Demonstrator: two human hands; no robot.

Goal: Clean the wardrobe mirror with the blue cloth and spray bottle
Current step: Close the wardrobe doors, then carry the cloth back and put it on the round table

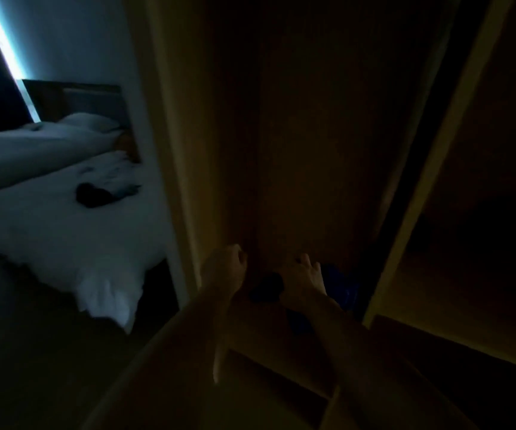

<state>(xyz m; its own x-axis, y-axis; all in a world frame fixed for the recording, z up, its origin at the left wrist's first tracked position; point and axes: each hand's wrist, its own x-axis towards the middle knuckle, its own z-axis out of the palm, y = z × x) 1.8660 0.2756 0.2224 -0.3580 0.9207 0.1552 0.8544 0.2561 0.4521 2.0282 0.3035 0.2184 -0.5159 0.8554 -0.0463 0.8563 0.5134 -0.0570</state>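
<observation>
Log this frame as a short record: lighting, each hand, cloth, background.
lighting: very dim, detail poor
left hand: fingers curled, at the wardrobe edge; whether it holds anything cannot be told
right hand: over the blue cloth, grip unclear
spray bottle: not discernible
background: bed with white bedding, a dark item on it

Single head-worn wide-angle view, looking forward and steeply down along both forearms into a dark wardrobe [312, 150] at close range. A bed [64, 218] fills the left edge, farther off.
</observation>
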